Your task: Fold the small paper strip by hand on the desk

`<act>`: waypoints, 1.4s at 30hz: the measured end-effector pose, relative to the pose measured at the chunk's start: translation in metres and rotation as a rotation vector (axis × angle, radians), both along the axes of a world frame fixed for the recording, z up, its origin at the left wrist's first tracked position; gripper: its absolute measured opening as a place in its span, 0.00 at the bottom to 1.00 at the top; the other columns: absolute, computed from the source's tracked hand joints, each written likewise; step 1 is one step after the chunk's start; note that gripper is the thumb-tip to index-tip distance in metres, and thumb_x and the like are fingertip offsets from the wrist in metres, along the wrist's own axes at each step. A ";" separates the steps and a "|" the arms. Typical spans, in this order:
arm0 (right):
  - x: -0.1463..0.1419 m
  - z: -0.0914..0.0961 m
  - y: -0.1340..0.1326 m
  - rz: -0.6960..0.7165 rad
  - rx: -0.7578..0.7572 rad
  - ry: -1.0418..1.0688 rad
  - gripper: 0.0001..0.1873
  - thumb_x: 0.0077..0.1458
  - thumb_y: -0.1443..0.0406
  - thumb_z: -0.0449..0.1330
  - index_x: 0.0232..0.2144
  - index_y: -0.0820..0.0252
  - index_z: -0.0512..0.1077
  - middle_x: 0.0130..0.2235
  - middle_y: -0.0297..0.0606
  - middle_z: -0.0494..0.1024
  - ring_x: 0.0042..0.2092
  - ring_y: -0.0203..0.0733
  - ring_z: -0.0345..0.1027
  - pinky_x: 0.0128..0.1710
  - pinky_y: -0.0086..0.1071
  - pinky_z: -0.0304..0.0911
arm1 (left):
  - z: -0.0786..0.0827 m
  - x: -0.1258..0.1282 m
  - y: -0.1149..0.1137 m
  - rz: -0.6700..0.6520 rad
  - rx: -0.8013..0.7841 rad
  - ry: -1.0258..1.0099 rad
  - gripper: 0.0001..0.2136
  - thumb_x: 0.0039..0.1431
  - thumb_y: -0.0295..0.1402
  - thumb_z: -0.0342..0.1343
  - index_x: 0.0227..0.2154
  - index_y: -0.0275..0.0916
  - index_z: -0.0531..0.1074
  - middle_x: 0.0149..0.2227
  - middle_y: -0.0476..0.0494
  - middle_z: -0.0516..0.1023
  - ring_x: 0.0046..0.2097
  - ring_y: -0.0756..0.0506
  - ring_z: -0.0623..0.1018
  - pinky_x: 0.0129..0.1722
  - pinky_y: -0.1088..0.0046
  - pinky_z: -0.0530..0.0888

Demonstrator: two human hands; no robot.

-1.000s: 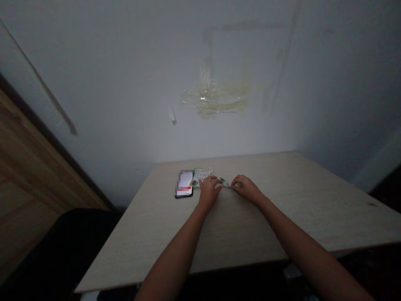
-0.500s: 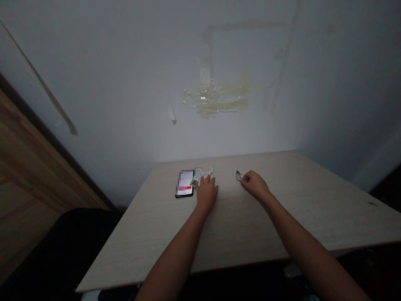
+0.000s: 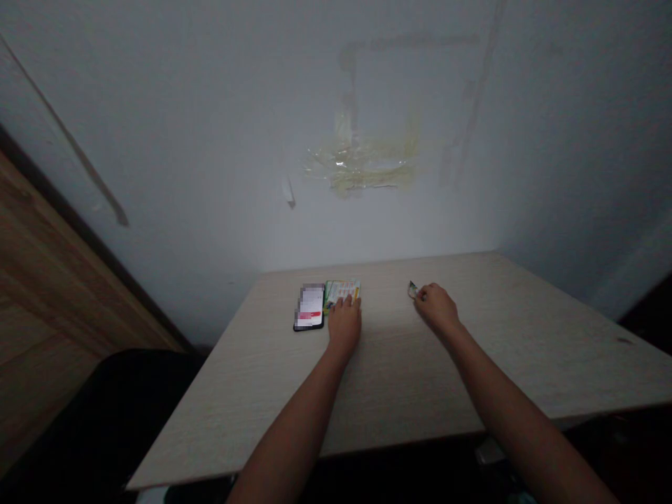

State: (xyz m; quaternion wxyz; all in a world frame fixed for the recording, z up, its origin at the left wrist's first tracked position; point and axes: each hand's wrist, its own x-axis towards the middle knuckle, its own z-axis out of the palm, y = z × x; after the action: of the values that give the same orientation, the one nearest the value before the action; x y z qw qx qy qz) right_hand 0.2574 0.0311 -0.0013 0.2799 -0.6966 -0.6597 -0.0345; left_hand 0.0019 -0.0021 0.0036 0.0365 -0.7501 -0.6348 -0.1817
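Observer: Phone [image 3: 309,308] and printed green sheet [image 3: 342,289] were seen side by side near the far edge of the table [image 3: 399,378], toward its far left corner, with the sheet just right of the phone. The left hand [image 3: 345,323] was laid flat and spread, its fingertips pressed on the sheet's near edge. Nothing was gripped by it.

Handler: How was the sheet judged to handle?

Observer: It was judged light, thin and bendable, and likely to slide on the smooth tabletop unless pinned. It would best be taken at a free corner or along its right edge. Its long axis could not be told for certain, since the near part was covered. The visible part was seen wider than deep and squared to the far edge.

Handler: What was found further right?

Observer: A small scrap [image 3: 414,289] was pinched in the fingertips of the right hand [image 3: 438,306], near the far edge and well apart from the left hand. Whether the table was touched could not be told. The scrap was judged almost weightless, flimsy and easily crumpled or dropped, so a fingertip pinch at one end was thought the soundest hold. Its free end was pointed up and leftward, away from the palm. Its long axis appeared to be run the same way, though it was too small for more to be said.
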 end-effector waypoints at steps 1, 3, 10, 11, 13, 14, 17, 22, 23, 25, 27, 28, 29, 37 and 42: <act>0.001 0.000 0.000 -0.014 0.009 -0.015 0.09 0.55 0.63 0.57 0.28 0.59 0.76 0.37 0.45 0.75 0.36 0.42 0.67 0.31 0.31 0.57 | 0.001 0.000 0.000 -0.006 0.004 0.002 0.18 0.64 0.31 0.48 0.55 0.45 0.68 0.60 0.39 0.69 0.60 0.39 0.66 0.58 0.57 0.62; 0.002 0.001 -0.002 -0.044 0.024 -0.044 0.10 0.57 0.63 0.56 0.30 0.59 0.76 0.37 0.47 0.75 0.38 0.44 0.67 0.32 0.32 0.57 | 0.001 0.000 -0.001 -0.011 0.008 0.009 0.18 0.64 0.31 0.48 0.56 0.43 0.68 0.59 0.37 0.69 0.60 0.39 0.66 0.58 0.58 0.62; 0.005 0.010 -0.009 -0.094 0.000 -0.070 0.11 0.60 0.62 0.55 0.34 0.62 0.76 0.40 0.53 0.73 0.44 0.52 0.65 0.37 0.38 0.59 | 0.003 0.001 0.000 0.024 -0.020 0.023 0.17 0.63 0.33 0.51 0.54 0.40 0.70 0.59 0.35 0.69 0.61 0.38 0.66 0.59 0.57 0.61; 0.005 0.010 -0.009 -0.098 -0.004 -0.077 0.11 0.60 0.62 0.55 0.34 0.62 0.76 0.40 0.53 0.73 0.44 0.52 0.65 0.36 0.38 0.59 | 0.003 0.001 0.000 0.023 -0.019 0.020 0.17 0.63 0.33 0.52 0.54 0.40 0.70 0.59 0.35 0.69 0.61 0.38 0.66 0.59 0.57 0.62; 0.005 0.010 -0.009 -0.113 -0.005 -0.098 0.11 0.60 0.62 0.55 0.34 0.62 0.76 0.40 0.53 0.73 0.44 0.52 0.65 0.36 0.38 0.59 | 0.003 0.001 0.000 0.020 -0.010 0.017 0.17 0.63 0.34 0.52 0.53 0.39 0.70 0.59 0.35 0.70 0.60 0.38 0.67 0.58 0.58 0.62; 0.005 0.010 -0.009 -0.118 -0.003 -0.108 0.11 0.60 0.62 0.55 0.34 0.62 0.76 0.40 0.52 0.73 0.43 0.52 0.65 0.35 0.38 0.59 | 0.003 0.001 0.000 0.019 0.002 0.019 0.16 0.63 0.35 0.53 0.53 0.39 0.70 0.58 0.35 0.70 0.59 0.38 0.67 0.58 0.58 0.63; 0.003 0.011 -0.010 -0.123 -0.001 -0.131 0.12 0.61 0.63 0.54 0.35 0.62 0.77 0.40 0.53 0.73 0.43 0.52 0.65 0.35 0.37 0.59 | 0.003 0.000 0.000 0.010 0.031 0.032 0.15 0.63 0.36 0.53 0.51 0.40 0.72 0.56 0.37 0.72 0.58 0.39 0.68 0.56 0.60 0.65; 0.002 0.014 -0.012 -0.131 -0.045 -0.129 0.14 0.62 0.66 0.51 0.38 0.63 0.77 0.42 0.53 0.73 0.44 0.51 0.66 0.36 0.37 0.59 | 0.005 0.000 -0.001 0.011 0.045 0.062 0.13 0.63 0.38 0.53 0.47 0.40 0.73 0.52 0.39 0.75 0.54 0.40 0.70 0.52 0.64 0.67; 0.002 0.014 -0.013 -0.138 -0.060 -0.131 0.14 0.62 0.67 0.51 0.38 0.62 0.77 0.42 0.52 0.74 0.44 0.51 0.66 0.37 0.36 0.59 | 0.006 0.000 -0.002 0.013 0.042 0.068 0.13 0.63 0.38 0.53 0.47 0.40 0.74 0.51 0.39 0.75 0.53 0.40 0.71 0.51 0.64 0.67; 0.002 0.016 -0.013 -0.161 -0.086 -0.146 0.14 0.62 0.67 0.50 0.39 0.62 0.77 0.42 0.51 0.74 0.45 0.50 0.66 0.38 0.35 0.58 | 0.007 0.001 -0.003 0.016 0.032 0.079 0.13 0.63 0.39 0.53 0.46 0.40 0.74 0.50 0.40 0.76 0.52 0.40 0.71 0.50 0.64 0.68; 0.002 0.017 -0.014 -0.182 -0.109 -0.168 0.15 0.62 0.66 0.50 0.39 0.63 0.77 0.42 0.51 0.74 0.46 0.50 0.65 0.40 0.35 0.58 | 0.008 0.001 -0.004 0.018 0.029 0.084 0.13 0.63 0.40 0.53 0.45 0.40 0.74 0.49 0.40 0.76 0.52 0.40 0.71 0.50 0.65 0.68; 0.002 0.017 -0.013 -0.187 -0.117 -0.179 0.15 0.62 0.65 0.50 0.39 0.63 0.77 0.42 0.51 0.75 0.47 0.50 0.65 0.40 0.35 0.58 | 0.008 0.001 -0.004 0.017 0.031 0.084 0.13 0.63 0.40 0.53 0.45 0.40 0.74 0.49 0.40 0.76 0.51 0.40 0.71 0.49 0.65 0.67; 0.002 0.017 -0.013 -0.191 -0.121 -0.188 0.16 0.63 0.64 0.50 0.39 0.63 0.77 0.42 0.51 0.75 0.47 0.50 0.65 0.41 0.36 0.58 | 0.008 0.001 -0.004 0.015 0.034 0.083 0.13 0.63 0.40 0.53 0.45 0.40 0.74 0.49 0.40 0.76 0.51 0.40 0.71 0.49 0.65 0.67; 0.003 0.014 -0.013 -0.209 -0.068 -0.198 0.17 0.62 0.62 0.50 0.37 0.63 0.78 0.42 0.52 0.76 0.46 0.52 0.64 0.40 0.37 0.59 | 0.005 0.001 -0.004 -0.002 0.048 0.066 0.14 0.64 0.39 0.52 0.48 0.40 0.73 0.48 0.40 0.76 0.52 0.41 0.71 0.52 0.64 0.65; 0.002 0.015 -0.014 -0.204 -0.074 -0.172 0.18 0.62 0.61 0.50 0.38 0.64 0.78 0.42 0.53 0.76 0.47 0.54 0.64 0.41 0.39 0.59 | 0.006 0.001 -0.005 0.002 0.046 0.067 0.14 0.63 0.38 0.52 0.48 0.40 0.73 0.48 0.40 0.76 0.51 0.40 0.71 0.52 0.64 0.65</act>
State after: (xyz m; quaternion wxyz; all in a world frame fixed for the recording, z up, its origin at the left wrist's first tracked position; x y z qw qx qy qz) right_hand 0.2594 0.0172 0.0141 0.1914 -0.7645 -0.6078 -0.0979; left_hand 0.0031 -0.0069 0.0100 0.0753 -0.7541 -0.6296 -0.1710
